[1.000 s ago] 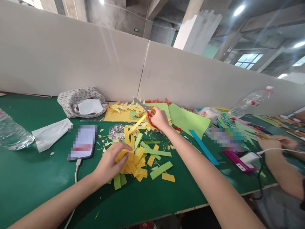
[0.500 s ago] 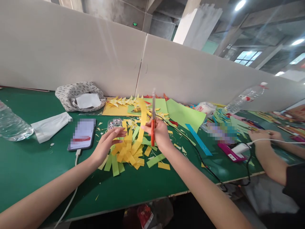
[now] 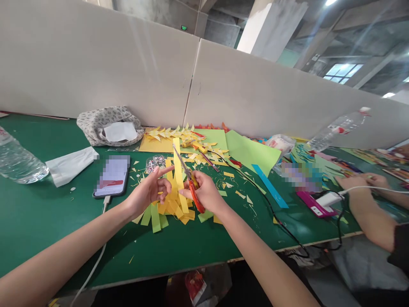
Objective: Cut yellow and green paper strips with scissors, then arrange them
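My right hand is closed around red-handled scissors whose blades point up and to the left. The same hand pinches a long yellow paper strip that stands upright beside the blades. My left hand hovers just left of the strip, with the index finger stretched toward it and the other fingers loosely curled, holding nothing. Under both hands lies a pile of yellow and green paper strips on the green table.
A phone on a white cable, a water bottle, white paper and a cloth bag lie to the left. Green sheets, a blue strip and a black cable lie to the right. Another person's hands work at the far right.
My right hand has come back from the far side of the table, bringing the scissors and a yellow strip nearer to me. My left hand lifted off the pile and now reaches toward the strip.
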`<move>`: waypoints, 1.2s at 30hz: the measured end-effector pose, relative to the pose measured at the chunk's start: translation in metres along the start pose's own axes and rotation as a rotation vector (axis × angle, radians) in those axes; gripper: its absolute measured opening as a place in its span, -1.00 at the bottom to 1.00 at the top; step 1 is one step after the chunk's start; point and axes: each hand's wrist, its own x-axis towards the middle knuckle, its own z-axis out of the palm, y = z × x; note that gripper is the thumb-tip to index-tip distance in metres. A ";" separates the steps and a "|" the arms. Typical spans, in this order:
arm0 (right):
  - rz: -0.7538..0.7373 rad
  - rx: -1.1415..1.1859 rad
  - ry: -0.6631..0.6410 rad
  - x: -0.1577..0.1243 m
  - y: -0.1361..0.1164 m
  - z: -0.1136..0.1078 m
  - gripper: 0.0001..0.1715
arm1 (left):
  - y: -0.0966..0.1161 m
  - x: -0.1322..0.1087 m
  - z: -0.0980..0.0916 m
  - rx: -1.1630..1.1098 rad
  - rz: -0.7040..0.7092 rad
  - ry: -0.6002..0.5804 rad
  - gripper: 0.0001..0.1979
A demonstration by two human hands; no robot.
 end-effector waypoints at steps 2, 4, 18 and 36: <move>0.021 0.013 -0.033 -0.003 0.000 0.002 -0.70 | 0.000 -0.001 0.000 0.000 -0.033 -0.016 -0.48; 0.065 0.077 -0.035 -0.005 0.000 0.003 -0.68 | -0.001 -0.002 0.000 0.017 -0.029 -0.034 -0.52; 0.092 0.497 0.451 0.001 0.016 0.001 -0.65 | -0.014 -0.003 0.001 0.199 -0.072 -0.140 -0.72; 0.043 0.370 0.315 -0.008 0.018 0.029 -0.68 | -0.014 -0.001 0.000 0.227 -0.107 0.051 -0.86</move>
